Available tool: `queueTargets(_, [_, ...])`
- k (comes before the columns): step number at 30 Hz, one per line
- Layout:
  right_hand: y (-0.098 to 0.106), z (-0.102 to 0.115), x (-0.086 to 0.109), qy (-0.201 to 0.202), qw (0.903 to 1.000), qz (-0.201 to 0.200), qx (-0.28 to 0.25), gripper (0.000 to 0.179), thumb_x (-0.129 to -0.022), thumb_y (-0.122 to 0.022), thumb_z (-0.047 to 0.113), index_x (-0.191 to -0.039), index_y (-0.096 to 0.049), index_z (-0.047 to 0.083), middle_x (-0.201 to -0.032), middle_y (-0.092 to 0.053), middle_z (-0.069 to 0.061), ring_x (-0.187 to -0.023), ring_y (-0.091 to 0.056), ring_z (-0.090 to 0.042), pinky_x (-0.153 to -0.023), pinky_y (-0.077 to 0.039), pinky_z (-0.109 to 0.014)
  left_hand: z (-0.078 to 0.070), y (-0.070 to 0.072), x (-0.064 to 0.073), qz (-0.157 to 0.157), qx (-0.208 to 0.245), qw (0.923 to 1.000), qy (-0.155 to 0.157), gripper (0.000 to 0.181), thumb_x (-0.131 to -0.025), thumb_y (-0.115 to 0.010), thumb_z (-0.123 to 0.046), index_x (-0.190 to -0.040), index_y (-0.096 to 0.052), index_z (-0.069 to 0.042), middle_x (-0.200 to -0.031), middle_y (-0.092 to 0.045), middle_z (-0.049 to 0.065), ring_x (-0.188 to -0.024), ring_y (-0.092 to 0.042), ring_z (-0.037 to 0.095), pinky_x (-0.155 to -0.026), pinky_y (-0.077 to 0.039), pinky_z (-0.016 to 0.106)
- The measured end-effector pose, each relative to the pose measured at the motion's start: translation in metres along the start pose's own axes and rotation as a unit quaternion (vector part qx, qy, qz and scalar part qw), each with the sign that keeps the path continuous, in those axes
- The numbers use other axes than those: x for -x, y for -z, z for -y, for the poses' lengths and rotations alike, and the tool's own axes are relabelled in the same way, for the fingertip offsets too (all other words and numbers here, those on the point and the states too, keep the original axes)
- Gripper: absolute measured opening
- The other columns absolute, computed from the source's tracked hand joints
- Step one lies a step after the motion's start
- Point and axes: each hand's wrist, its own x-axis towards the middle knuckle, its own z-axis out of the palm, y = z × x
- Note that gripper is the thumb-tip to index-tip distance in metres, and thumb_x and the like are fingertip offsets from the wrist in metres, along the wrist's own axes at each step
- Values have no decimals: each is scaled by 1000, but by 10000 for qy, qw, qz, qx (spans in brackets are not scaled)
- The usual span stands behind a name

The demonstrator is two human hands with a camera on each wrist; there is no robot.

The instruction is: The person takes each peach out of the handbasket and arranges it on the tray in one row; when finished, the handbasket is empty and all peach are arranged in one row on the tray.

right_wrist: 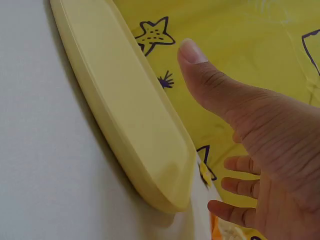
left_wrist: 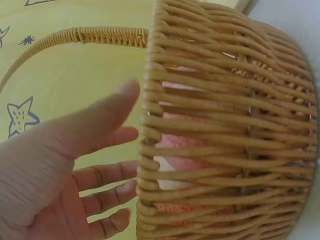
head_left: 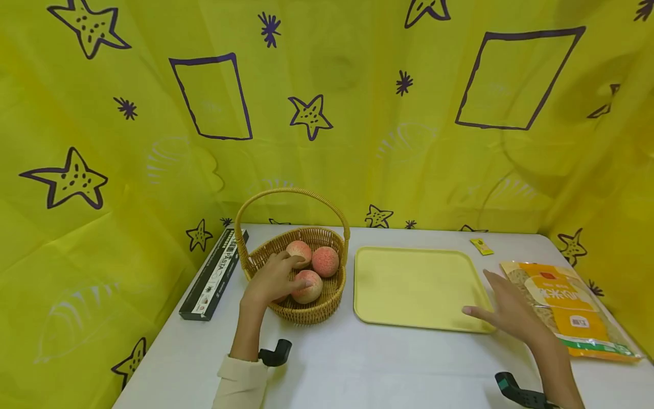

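A wicker basket with a tall arched handle stands left of centre, holding several pink peaches. My left hand hovers over the basket's left side, beside the peaches, thumb and fingers spread apart. In the left wrist view, the fingers of that left hand are slightly bent at the basket's rim, with nothing seen between them; contact with a peach cannot be told. A yellow rectangular tray lies to the right of the basket. Over the tray's right edge is my right hand, its thumb held apart from loose fingers, holding nothing.
A long black pasta box lies left of the basket. At the right, an orange-and-clear food bag rests near the table's edge. A small yellow packet lies behind the tray. Yellow patterned cloth surrounds the white table.
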Motion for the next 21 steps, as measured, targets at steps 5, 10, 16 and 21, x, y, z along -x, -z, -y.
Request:
queueTargets(5, [-11,-12,4,-81,10000,-11,57,106,-76,-79,43,-142,-25,-21,-136,-33,-48,-123,-30,-63,-94,-23,-76,2,-1,-1,46,429,9990,-108,50,-86,-75,-27,-130,-62,-6,-128,-62,15,-116,-60,31,-94,-51,45])
queueTargets(10, [-17,-18,8,-270,9995,166,80,105,-77,-78,42,-141,-25,-22,-127,-40,-49,-114,-41,-61,-90,-35,-72,6,-2,-8,213,787,9962,-316,40,-89,-72,-19,-124,-63,-1,-102,-67,15,-83,-58,19,-75,-50,35])
queueTargets(16, [-19,-20,13,-507,9980,384,15,105,-79,-77,43,-142,-25,-21,-124,-43,-49,-116,-38,-55,-90,-35,-69,9,7,-24,989,1539,9829,-220,48,-91,-70,-24,-132,-57,-1,-114,-66,18,-101,-63,26,-85,-53,38])
queueTargets(21, [-19,-19,14,-615,9966,521,-179,104,-81,-75,42,-144,-21,-21,-126,-35,-45,-115,-37,-52,-90,-37,-69,14,13,-46,1465,2264,9625,-282,48,-94,-66,-24,-132,-54,1,-125,-58,24,-117,-56,37,-95,-50,47])
